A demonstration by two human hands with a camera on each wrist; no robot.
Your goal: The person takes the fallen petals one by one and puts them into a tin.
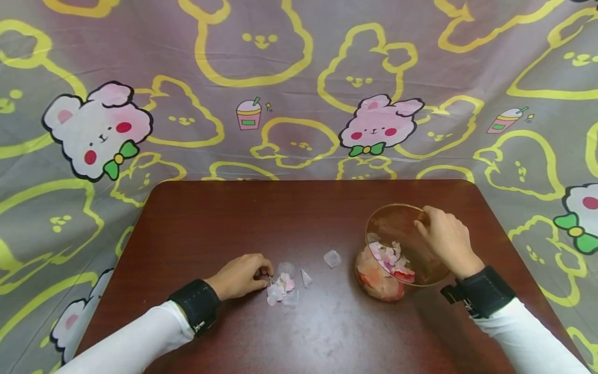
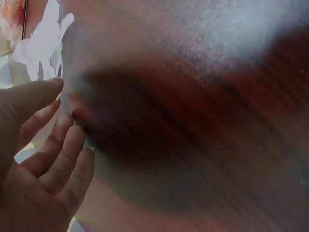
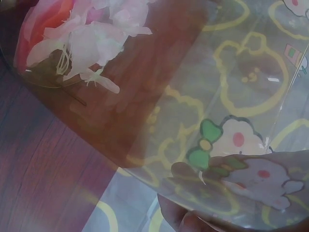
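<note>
My left hand [image 1: 238,275] rests low over the table and pinches a pale pink-white artificial flower [image 1: 280,288] between thumb and fingertips. In the left wrist view the flower [image 2: 43,43] looks overexposed beyond the thumb, with the other fingers loosely bent. On the right, a see-through amber bowl [image 1: 397,221] is tilted, its mouth turned toward me. My right hand [image 1: 450,239] grips its rim, thumb inside and fingers outside. Pink, white and red artificial petals [image 1: 390,257] lie in the bowl's lower part; they also fill the top left of the right wrist view.
Thin translucent pieces lie on the brown table [image 1: 224,218]: one pale piece [image 1: 333,258] between flower and bowl, a narrow pointed one [image 1: 306,278] closer to the flower. Behind the table's far edge hangs a cartoon-printed cloth [image 1: 289,62].
</note>
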